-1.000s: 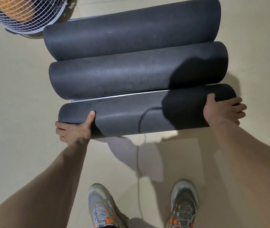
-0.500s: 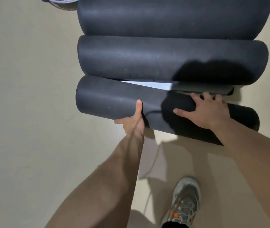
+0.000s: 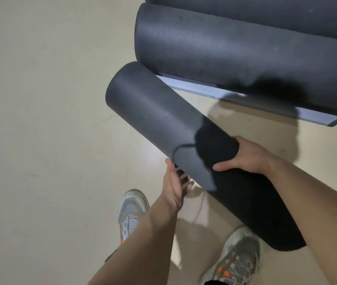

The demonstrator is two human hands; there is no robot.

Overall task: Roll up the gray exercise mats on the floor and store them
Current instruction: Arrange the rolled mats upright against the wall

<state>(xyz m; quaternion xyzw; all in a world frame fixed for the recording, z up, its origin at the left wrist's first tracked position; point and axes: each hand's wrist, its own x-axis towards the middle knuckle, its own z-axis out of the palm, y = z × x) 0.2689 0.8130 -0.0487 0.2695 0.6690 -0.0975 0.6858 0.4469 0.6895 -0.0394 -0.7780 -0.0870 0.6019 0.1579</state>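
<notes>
A rolled gray exercise mat (image 3: 153, 112) is lifted off the floor and slants from the upper left down to the lower right. My right hand (image 3: 247, 155) grips it round the middle, thumb on the near side and fingers over the far side. My left hand (image 3: 173, 182) is under the roll's near side, palm up against it, with the fingers mostly hidden beneath. The mat's loose outer flap (image 3: 202, 171) hangs between my two hands. Two more rolled gray mats, one (image 3: 235, 56) and another (image 3: 266, 9), lie side by side at the upper right.
The two stored rolls rest on a flat pale board (image 3: 214, 91) whose edge sticks out toward me. A thin cord (image 3: 199, 210) lies on the beige floor near my shoes (image 3: 131, 212). Bare floor stretches to the left.
The near roll has been lifted away from the other two and swung to a diagonal. My right hand now wraps round it, and my left hand has slid underneath. The view shifted left.
</notes>
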